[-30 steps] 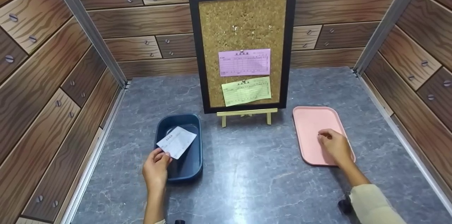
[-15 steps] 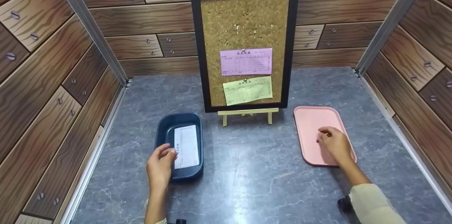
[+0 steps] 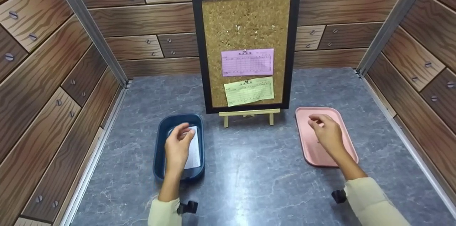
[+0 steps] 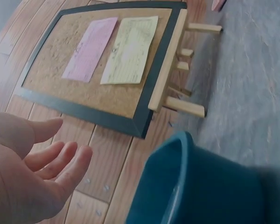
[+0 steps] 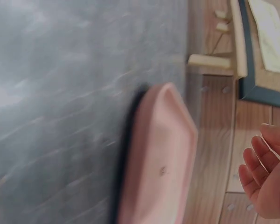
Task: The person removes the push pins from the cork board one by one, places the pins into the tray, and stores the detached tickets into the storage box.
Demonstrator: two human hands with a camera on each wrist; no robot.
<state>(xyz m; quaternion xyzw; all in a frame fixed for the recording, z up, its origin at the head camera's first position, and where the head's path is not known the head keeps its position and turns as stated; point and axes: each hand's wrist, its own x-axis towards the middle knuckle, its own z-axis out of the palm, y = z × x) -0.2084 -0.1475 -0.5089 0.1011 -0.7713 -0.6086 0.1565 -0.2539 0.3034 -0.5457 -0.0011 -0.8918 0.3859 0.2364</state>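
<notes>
Loosely spread, the left hand (image 3: 178, 146) and right hand (image 3: 328, 133) hover over blue bin (image 3: 169, 122) and pink tray (image 3: 319, 154) toward the tabletop's (image 3: 249, 169) side edges.

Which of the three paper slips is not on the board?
The white slip, lying in the blue bin, partly hidden by the left hand in the head view. The purple slip and green slip are pinned to the cork board.

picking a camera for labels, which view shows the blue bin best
The head view: nearly all of the blue bin is in frame, with the white slip inside, though the left hand covers part. The left wrist view shows it close but cut off below; the right wrist view doesn't show it.
</notes>
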